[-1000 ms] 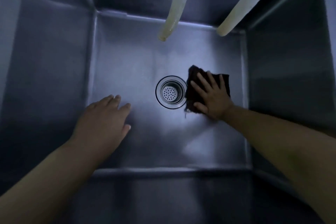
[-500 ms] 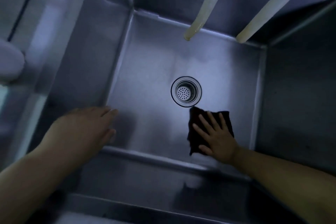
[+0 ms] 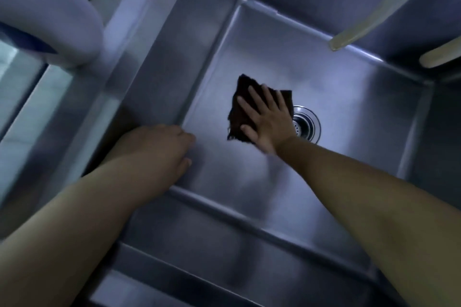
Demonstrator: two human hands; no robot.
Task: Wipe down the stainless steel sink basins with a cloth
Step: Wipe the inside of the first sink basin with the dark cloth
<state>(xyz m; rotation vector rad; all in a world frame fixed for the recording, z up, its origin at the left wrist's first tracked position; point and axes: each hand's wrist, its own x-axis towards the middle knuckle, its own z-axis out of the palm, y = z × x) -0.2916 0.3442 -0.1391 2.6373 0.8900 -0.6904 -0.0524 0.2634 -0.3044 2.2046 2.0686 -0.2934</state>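
Observation:
A deep stainless steel sink basin (image 3: 349,97) fills the view. My right hand (image 3: 268,117) presses a dark cloth (image 3: 240,107) flat on the basin floor with fingers spread, just left of the round drain strainer (image 3: 308,123), which the hand partly covers. My left hand (image 3: 159,149) rests at the basin's near-left corner with its fingers bent against the steel, holding nothing.
Two pale hose ends (image 3: 354,30) hang over the far right of the basin. A rounded white object (image 3: 50,15) sits beyond the left rim (image 3: 119,70). The basin's near wall (image 3: 224,244) rises toward me.
My right hand slid the cloth from the near side of the drain to its left side. The view swung left, and my left hand's fingers curled at the corner.

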